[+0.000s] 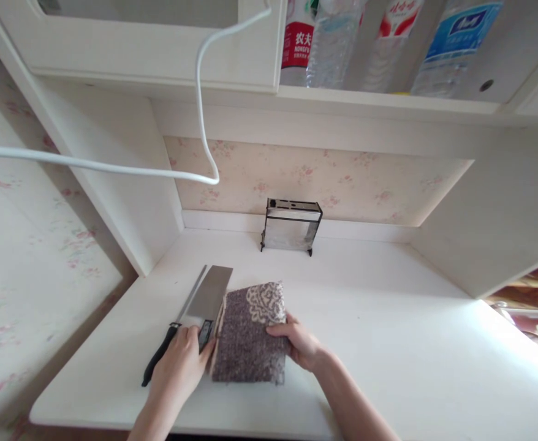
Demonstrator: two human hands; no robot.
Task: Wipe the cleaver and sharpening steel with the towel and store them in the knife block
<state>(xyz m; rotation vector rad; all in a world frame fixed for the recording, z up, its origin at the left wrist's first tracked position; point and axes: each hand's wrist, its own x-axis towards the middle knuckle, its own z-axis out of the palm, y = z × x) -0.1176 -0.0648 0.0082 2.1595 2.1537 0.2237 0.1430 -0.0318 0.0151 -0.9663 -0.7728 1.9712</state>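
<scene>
My left hand (pixel 181 358) is closed around the black handle of a cleaver (pixel 211 291), whose broad grey blade points away from me. Its thumb lies close to the left edge of a folded cloth (pixel 249 337), purple-grey with a cream floral pattern. On the cloth's right side, my right hand (pixel 301 342) grips the edge, thumb on top and fingers mostly hidden beneath. Just left of the cleaver, a sharpening steel (pixel 161 354) with a black handle and thin rod lies on the white tabletop (pixel 365 355).
A metal and clear-sided knife rack (pixel 291 226) stands against the back wall. Overhead, a shelf (pixel 388 104) carries several plastic bottles (pixel 336 43). A white cable (pixel 113 166) hangs across the upper left. Side panels bound the desk left and right.
</scene>
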